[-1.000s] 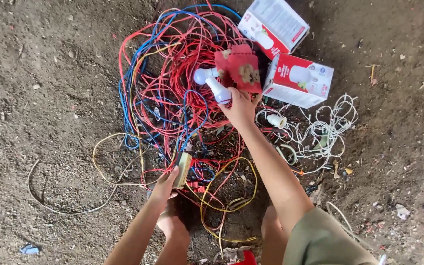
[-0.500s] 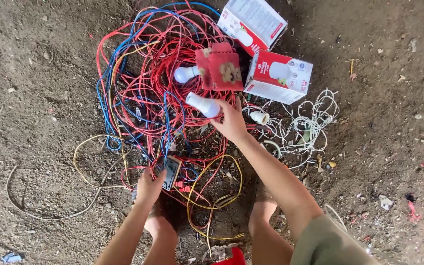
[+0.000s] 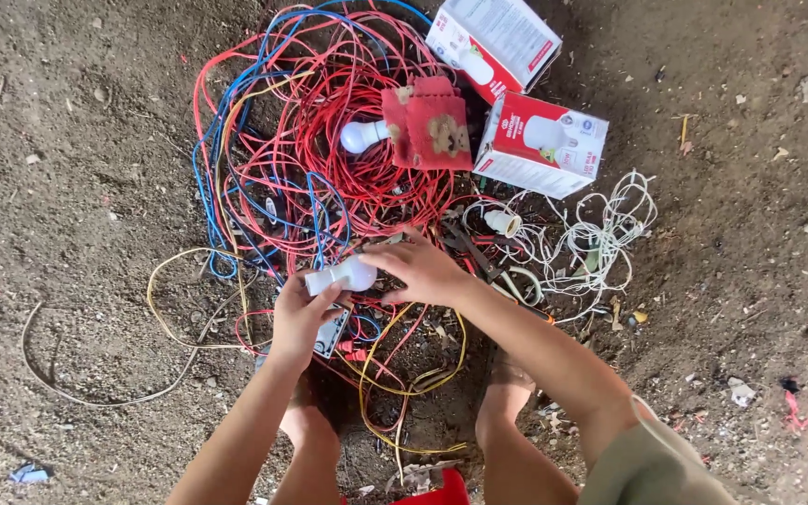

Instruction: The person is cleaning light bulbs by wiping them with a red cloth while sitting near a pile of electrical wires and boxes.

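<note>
Right hand and left hand both on one white plastic light bulb, held low over the wire heap, just above the person's knees; right fingers curled over the rounded globe end, closed on it; left fingers wrapped round the narrow base end from below, also gripping; bulb lies roughly level, base pointing left.

Under the hands: big tangled heap of red and blue insulated wires on bare brown dirt ground; yellow wire loops sit just below the hands, between the knees; a looser tan wire loop trails off left, well apart from the heap.

Second white bulb lies on top of the red wires, touching a small red cloth pouch with a bear picture; two red-and-white cardboard bulb boxes right of that, one upper, one lower, just beside each other.

White thin cable bundle lies right of the heap; small white lamp socket at its left edge, near the right hand but not touching.

Small grey flat device under the left hand, partly hidden; can't tell what it is.
</note>
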